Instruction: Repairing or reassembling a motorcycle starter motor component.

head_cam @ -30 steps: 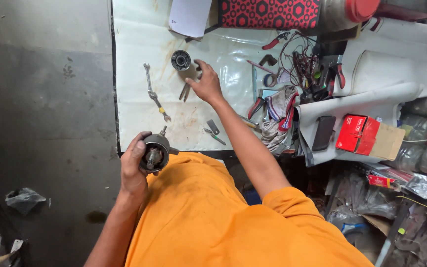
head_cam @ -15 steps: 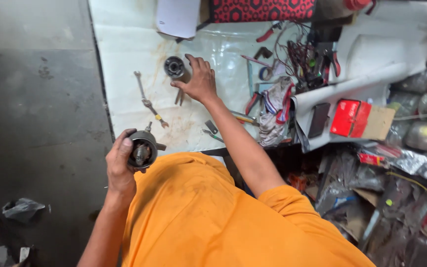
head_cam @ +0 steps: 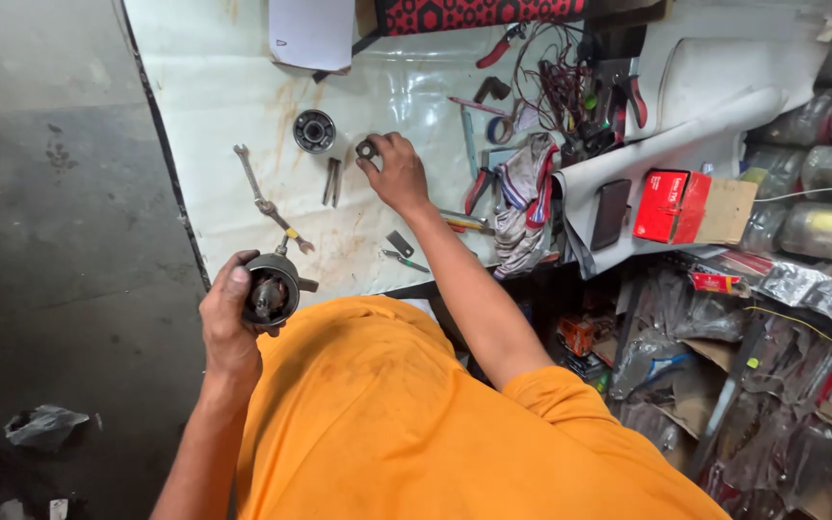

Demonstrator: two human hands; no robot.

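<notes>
Head view: your left hand [head_cam: 228, 323] is wrapped around a round metal housing [head_cam: 272, 289], held off the near edge of the white sheet [head_cam: 214, 106], just above your orange shirt. Its open mouth faces up at the camera, so its axis runs roughly toward your face, with a stub sticking out on its right side. Your thumb lies over the rim at the left.

Your right hand [head_cam: 399, 173] is stretched out over the sheet, fingers pinched narrow on a small dark ring [head_cam: 367, 149] at their tips. Whether the ring is lifted or resting on the sheet, you cannot tell from here.

The ring sits up and to the right of the housing, well apart from it, with your right forearm running between. Your right hand is the nearer one to everything on the sheet.

Just left of the ring stands a round bearing cap [head_cam: 314, 130], mouth up. Below that lie two short pins [head_cam: 331, 181], and further left a spanner [head_cam: 264, 197] lies slantwise, its long axis pointing down toward the housing. Pliers [head_cam: 479, 188] and a rag [head_cam: 522, 202] lie right of your wrist.
</notes>
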